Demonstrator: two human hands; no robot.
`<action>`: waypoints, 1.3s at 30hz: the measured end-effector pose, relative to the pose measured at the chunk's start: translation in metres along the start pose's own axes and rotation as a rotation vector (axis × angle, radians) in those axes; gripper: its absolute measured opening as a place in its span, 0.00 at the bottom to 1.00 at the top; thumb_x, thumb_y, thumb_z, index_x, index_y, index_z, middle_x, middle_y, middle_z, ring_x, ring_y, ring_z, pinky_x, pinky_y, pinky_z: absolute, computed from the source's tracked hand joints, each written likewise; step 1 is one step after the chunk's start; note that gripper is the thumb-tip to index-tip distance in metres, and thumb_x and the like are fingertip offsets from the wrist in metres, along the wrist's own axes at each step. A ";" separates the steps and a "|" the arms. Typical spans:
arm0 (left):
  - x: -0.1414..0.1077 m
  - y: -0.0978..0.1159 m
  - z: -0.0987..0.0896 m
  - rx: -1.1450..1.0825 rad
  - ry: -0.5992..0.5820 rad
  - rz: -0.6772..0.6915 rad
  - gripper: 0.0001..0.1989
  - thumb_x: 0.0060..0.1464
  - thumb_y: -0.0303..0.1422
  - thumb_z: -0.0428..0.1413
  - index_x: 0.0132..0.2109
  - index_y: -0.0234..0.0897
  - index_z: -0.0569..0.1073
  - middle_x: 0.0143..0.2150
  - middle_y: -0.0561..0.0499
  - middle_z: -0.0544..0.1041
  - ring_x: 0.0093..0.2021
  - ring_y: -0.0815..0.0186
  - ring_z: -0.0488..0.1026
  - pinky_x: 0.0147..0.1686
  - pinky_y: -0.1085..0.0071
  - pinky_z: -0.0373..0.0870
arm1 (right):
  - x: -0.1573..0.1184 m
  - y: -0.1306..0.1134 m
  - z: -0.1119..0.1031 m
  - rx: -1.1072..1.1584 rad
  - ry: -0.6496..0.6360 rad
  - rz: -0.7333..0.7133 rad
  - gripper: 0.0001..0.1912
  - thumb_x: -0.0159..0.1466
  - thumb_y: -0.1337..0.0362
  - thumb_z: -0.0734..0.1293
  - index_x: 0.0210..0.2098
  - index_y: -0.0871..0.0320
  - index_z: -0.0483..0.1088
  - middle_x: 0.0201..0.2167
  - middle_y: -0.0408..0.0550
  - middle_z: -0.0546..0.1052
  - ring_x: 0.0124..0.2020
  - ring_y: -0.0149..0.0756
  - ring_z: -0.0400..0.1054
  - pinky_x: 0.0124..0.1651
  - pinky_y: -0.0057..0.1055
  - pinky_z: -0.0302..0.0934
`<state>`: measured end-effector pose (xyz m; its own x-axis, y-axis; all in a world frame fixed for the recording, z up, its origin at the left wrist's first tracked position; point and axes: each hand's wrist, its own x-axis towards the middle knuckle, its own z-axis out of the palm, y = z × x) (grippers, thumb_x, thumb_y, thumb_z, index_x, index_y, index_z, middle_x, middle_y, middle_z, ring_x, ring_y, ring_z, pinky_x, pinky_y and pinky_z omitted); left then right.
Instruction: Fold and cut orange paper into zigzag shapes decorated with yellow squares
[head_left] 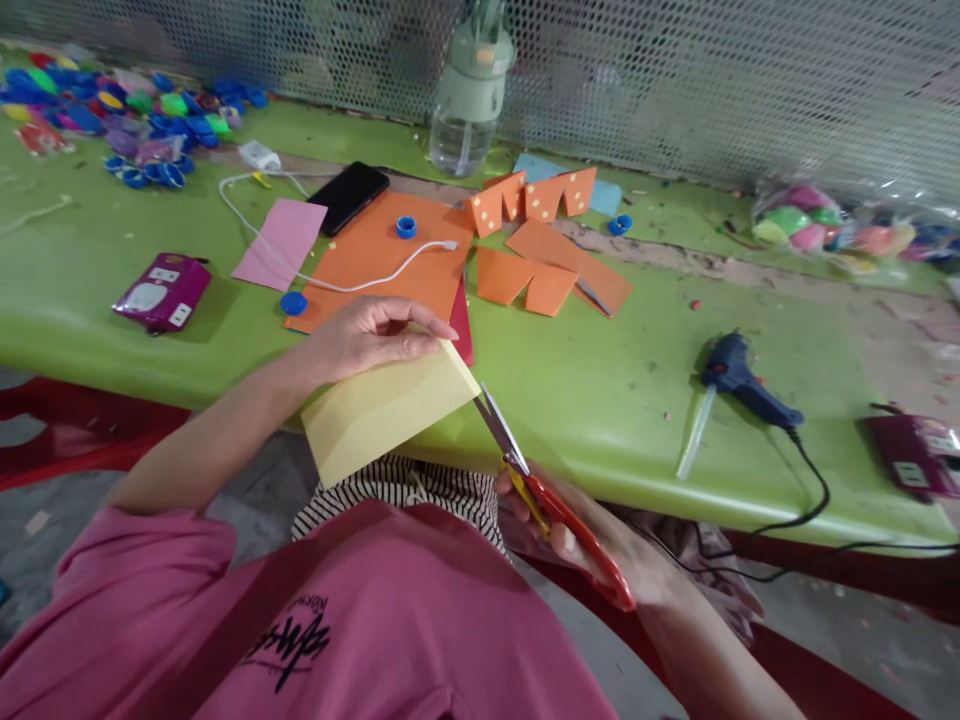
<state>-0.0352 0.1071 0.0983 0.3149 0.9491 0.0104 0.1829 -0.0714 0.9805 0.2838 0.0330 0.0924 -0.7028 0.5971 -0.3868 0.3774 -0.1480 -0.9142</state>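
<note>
My left hand (375, 340) is closed on the upper edge of a yellow sheet of paper (390, 410), thumb and fingers pinching it near its right corner. The sheet hangs tilted over the table's front edge. A narrow strip along its right side looks folded or partly cut. My right hand (562, 525) grips a pair of scissors (517, 460) with red and yellow handles. The blades stand slightly apart, their tips at the lower right corner of the yellow paper. Just beyond my left hand lies an orange sheet (375, 250) with a red sheet (463, 325) partly beneath it.
Zigzag-cut orange pieces (529, 280), a phone (349, 198), a white cable (360, 285) and a bottle (469, 110) stand or lie farther back. At right is a glue gun (750, 380) with its cord. Colourful small items (150, 120) are heaped at left.
</note>
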 end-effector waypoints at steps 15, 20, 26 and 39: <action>-0.007 0.007 0.006 0.200 -0.118 0.079 0.12 0.55 0.41 0.63 0.44 0.41 0.80 0.35 0.52 0.77 0.31 0.71 0.67 0.28 0.75 0.61 | -0.003 -0.007 -0.004 -0.217 0.036 -0.002 0.35 0.64 0.35 0.59 0.53 0.57 0.69 0.35 0.48 0.71 0.32 0.34 0.64 0.33 0.32 0.64; -0.006 0.010 0.008 0.189 -0.180 0.026 0.13 0.50 0.41 0.66 0.42 0.41 0.81 0.33 0.54 0.76 0.28 0.72 0.65 0.28 0.75 0.59 | -0.002 -0.005 -0.006 -0.173 -0.006 0.001 0.32 0.64 0.36 0.61 0.52 0.57 0.69 0.34 0.47 0.70 0.32 0.34 0.63 0.32 0.30 0.63; -0.004 0.009 0.005 0.209 -0.206 0.048 0.09 0.51 0.41 0.65 0.38 0.43 0.80 0.38 0.53 0.76 0.39 0.68 0.72 0.39 0.73 0.66 | -0.001 -0.007 -0.005 -0.138 -0.035 0.003 0.33 0.63 0.34 0.62 0.48 0.57 0.70 0.32 0.46 0.69 0.30 0.32 0.60 0.32 0.30 0.61; -0.002 0.014 -0.001 0.211 -0.412 -0.067 0.09 0.51 0.40 0.66 0.40 0.45 0.83 0.35 0.55 0.81 0.37 0.68 0.78 0.41 0.74 0.70 | 0.003 -0.012 -0.002 0.013 -0.114 0.030 0.34 0.57 0.28 0.62 0.36 0.55 0.66 0.27 0.41 0.64 0.27 0.30 0.53 0.27 0.30 0.53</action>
<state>-0.0346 0.1042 0.1124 0.6320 0.7555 -0.1727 0.3877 -0.1152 0.9146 0.2785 0.0381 0.1022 -0.7558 0.4985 -0.4246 0.3921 -0.1748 -0.9032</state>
